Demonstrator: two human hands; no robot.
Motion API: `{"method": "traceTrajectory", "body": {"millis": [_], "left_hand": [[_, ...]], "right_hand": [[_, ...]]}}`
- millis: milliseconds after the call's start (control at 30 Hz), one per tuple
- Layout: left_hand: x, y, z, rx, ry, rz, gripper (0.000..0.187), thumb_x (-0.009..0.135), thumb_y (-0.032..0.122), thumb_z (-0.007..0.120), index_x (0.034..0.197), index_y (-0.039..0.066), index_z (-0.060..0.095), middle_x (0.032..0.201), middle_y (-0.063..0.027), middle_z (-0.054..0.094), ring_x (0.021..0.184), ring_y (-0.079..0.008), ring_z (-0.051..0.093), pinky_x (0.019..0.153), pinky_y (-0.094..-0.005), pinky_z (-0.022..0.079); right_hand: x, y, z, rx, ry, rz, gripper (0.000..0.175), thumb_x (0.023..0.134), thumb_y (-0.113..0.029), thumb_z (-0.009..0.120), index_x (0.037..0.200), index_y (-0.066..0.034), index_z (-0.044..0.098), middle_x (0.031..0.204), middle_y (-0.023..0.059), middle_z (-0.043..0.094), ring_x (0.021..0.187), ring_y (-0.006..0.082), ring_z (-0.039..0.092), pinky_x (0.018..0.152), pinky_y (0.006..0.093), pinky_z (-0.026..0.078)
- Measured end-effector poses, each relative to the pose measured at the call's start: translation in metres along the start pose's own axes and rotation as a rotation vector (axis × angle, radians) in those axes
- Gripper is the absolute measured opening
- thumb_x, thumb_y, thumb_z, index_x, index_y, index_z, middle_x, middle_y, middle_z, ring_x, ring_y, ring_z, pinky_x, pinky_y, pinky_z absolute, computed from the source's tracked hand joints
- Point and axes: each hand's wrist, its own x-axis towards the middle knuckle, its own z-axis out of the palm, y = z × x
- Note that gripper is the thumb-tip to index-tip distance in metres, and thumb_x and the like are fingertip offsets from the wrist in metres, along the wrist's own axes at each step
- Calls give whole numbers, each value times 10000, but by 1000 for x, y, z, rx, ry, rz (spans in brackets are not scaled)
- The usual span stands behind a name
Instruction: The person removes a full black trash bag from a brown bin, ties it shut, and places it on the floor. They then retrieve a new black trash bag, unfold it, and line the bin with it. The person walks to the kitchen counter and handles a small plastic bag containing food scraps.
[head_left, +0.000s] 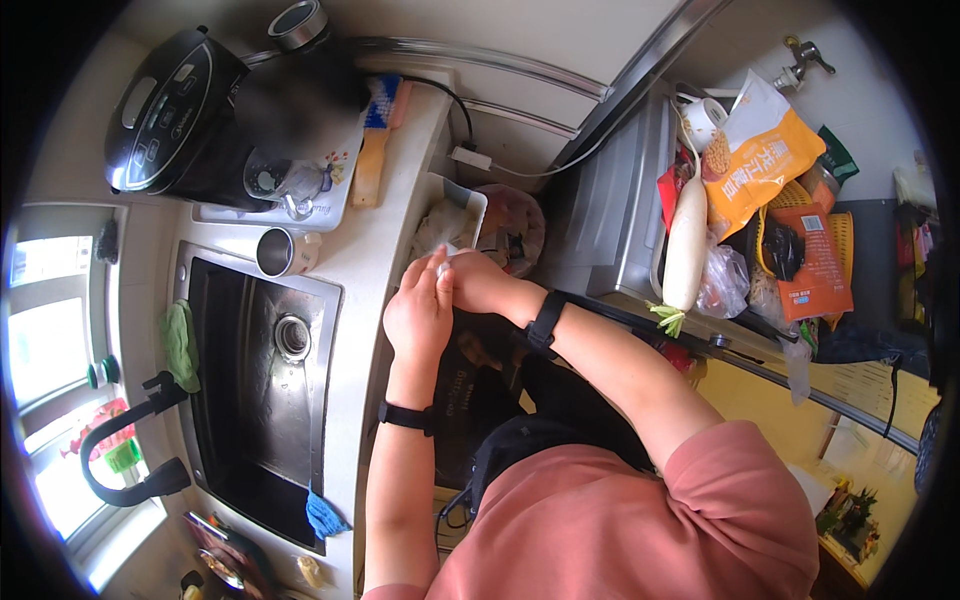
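My left hand (417, 309) and my right hand (480, 281) meet just beyond the edge of the counter. Between the left thumb and fingers shows a small white thing (442, 268), perhaps a bit of tissue. The fingers of the right hand are mostly hidden behind the left, so its grip is unclear. Right beyond the hands is a white open container (474, 204) with crumpled clear plastic (442, 225) inside. Behind it, lower down, stands a trash bin lined with a thin plastic bag (525, 225).
To the left lies a stainless steel sink (262, 405) with a black faucet (135, 480). A steel mug (289, 253) stands at its rim, near a black rice cooker (172, 112). On the right, a white radish (686, 244) and an orange food bag (765, 165) lie atop an appliance (600, 195).
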Motion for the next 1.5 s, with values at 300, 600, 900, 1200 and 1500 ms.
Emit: {"method": "traceTrajectory", "body": {"millis": [300,600,900,1200,1500], "left_hand": [[15,-32,13,-631,-161,-479,364,939,307,403,978,-14,569,749,-103,579,607,-204,567,503,-300,487],[2,-32,11,-1262,368,-436,176,930,185,463,842,34,479,574,9,387,453,-74,348,426,-212,323],[-7,-54,36,-377,-52,-440,220,833,183,594,964,13,548,700,-94,603,616,-148,560,573,-281,440],[17,-69,52,-1155,-208,-796,155,908,194,484,805,78,489,603,30,375,495,-72,357,431,-231,305],[22,-77,52,-1717,-421,-981,206,911,308,444,972,152,564,917,13,613,861,-132,574,695,-284,472]], "right_hand": [[7,-1,-4,370,3,222,264,944,-328,351,999,-109,488,807,121,628,738,318,610,659,404,469],[21,17,-7,655,-259,129,461,974,-364,284,1332,-88,375,925,0,583,883,124,568,857,275,386],[18,25,-24,431,-212,101,107,763,-91,566,841,-31,607,853,89,608,817,211,573,684,329,434],[27,12,1,-157,281,216,111,749,-154,544,824,-83,501,750,125,561,727,324,582,590,437,447],[13,20,24,-313,413,-136,103,732,-243,567,715,-143,583,804,28,532,792,222,547,623,387,449]]}}
